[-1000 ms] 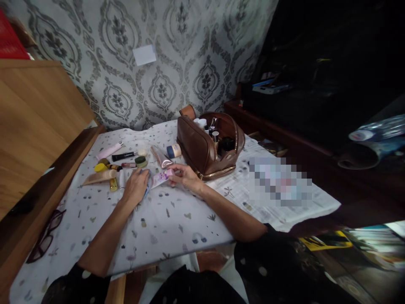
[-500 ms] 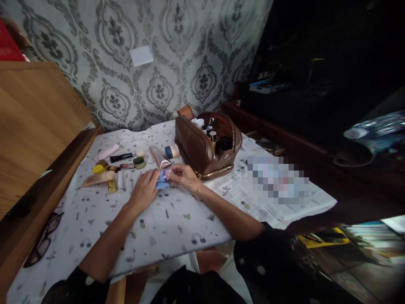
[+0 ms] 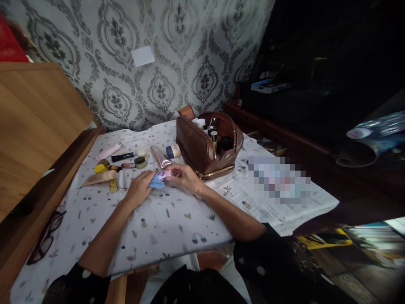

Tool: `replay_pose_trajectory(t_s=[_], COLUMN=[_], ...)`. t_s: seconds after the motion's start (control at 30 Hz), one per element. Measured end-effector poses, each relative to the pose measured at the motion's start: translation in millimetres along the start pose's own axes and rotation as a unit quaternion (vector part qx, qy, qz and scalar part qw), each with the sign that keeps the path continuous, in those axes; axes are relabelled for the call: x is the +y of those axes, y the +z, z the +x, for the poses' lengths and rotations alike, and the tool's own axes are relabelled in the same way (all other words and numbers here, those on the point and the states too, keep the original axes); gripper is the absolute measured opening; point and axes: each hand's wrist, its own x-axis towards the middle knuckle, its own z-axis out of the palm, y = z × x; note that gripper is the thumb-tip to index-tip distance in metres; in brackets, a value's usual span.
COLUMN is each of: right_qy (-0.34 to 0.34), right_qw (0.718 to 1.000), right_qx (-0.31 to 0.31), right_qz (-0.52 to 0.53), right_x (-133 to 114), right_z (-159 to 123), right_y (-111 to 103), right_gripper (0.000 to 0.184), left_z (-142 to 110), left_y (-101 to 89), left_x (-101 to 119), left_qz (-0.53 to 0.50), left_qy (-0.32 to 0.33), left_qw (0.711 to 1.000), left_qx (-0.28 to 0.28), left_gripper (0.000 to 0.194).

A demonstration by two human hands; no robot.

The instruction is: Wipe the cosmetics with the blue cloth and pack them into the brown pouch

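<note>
Between my hands, over the printed cloth (image 3: 164,211), is a small pink and purple container (image 3: 166,174), its exact kind unclear. My right hand (image 3: 186,178) pinches its right end. A light blue wipe (image 3: 156,181) is gripped in the fingers of my left hand (image 3: 139,188) and touches the container's left end. Just beyond lie a rose-coloured tube (image 3: 160,158) and a blue and cream jar (image 3: 173,151). Behind my right hand stands an unzipped brown cosmetics bag (image 3: 198,145), with several bottles inside.
Left of my hands lie a black tube (image 3: 122,157), a green jar (image 3: 139,162), a beige tube (image 3: 99,179), a gold-capped bottle (image 3: 113,185) and a pink tube (image 3: 109,150). Glasses (image 3: 47,236) rest near the left edge. A wooden panel (image 3: 41,122) borders the left side; a blurred-out item (image 3: 278,179) is at right.
My left hand has shifted slightly left with the blue wipe, and more of the pink and purple container now shows between the hands. The camera view has moved a little.
</note>
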Motion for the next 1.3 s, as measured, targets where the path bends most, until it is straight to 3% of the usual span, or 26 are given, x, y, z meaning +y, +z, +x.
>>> replay_pose_trajectory(t_s=[0.27,0.4,0.5,0.63,0.8,0.9,1.1,1.3], right_qy=[-0.016,-0.003,0.013,0.032,0.088,0.137,0.149,0.11], right_qw=[1.0,0.997,0.996,0.987,0.972,0.967,0.972,0.982], right_qx=[-0.001,0.001,-0.023,-0.035,0.012,-0.002,-0.123,-0.14], right_qz=[0.025,0.075,0.083,0.152,0.218,0.213,0.133,0.069], right_x=[4,4,3,-4,-10,-11,-15,-13], right_z=[2,3,1,-1,-1,-2,-6,-6], right_y=[-1,-1,1,5,6,5,4,4], right_gripper=[0.042,0.056,0.049,0.045,0.049,0.052,0.046,0.048], left_z=[-1,2,4,5,3,2,2,-1], left_y=[0.1,-3.6,-7.3,-10.5,-10.8,-11.5,-18.5,-12.4], left_x=[-1,13,31,44,35,31,35,30], left_qz=[-0.074,-0.181,-0.258,-0.287,-0.25,-0.277,-0.355,-0.42], left_qy=[-0.012,-0.061,-0.095,-0.102,-0.147,-0.154,-0.11,-0.169], left_qw=[0.997,0.981,0.961,0.951,0.948,0.935,0.926,0.891], left_qx=[0.03,0.04,0.033,0.051,0.129,0.158,0.072,0.017], left_gripper=[0.024,0.017,0.012,0.026,0.038,0.039,0.044,0.043])
